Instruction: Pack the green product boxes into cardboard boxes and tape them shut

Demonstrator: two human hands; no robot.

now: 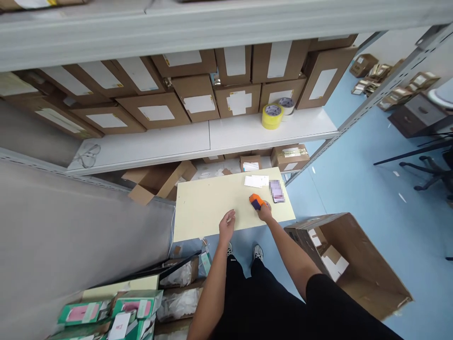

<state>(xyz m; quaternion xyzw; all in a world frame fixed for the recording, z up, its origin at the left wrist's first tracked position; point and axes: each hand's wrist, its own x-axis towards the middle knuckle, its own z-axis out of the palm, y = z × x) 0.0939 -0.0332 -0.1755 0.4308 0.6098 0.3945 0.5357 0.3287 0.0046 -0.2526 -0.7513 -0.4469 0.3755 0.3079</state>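
Observation:
My right hand [264,212] is closed around an orange and dark blue handheld device [256,200], over the right part of a pale yellow table [208,203]. I cannot make out the device's exact kind. My left hand [227,225] is at the table's near edge, holding nothing, its fingers loosely bent and apart. Beyond the device, white paper slips [256,181] lie on the table. To their right is a phone-like flat object [277,191], its surface blurred out.
Shelves ahead hold several brown boxes [198,99] and yellow tape rolls [272,116]. An open carton [368,264] stands on the floor at right. Green and pink packages [83,312] are piled at lower left. An opened box [159,182] sits behind the table.

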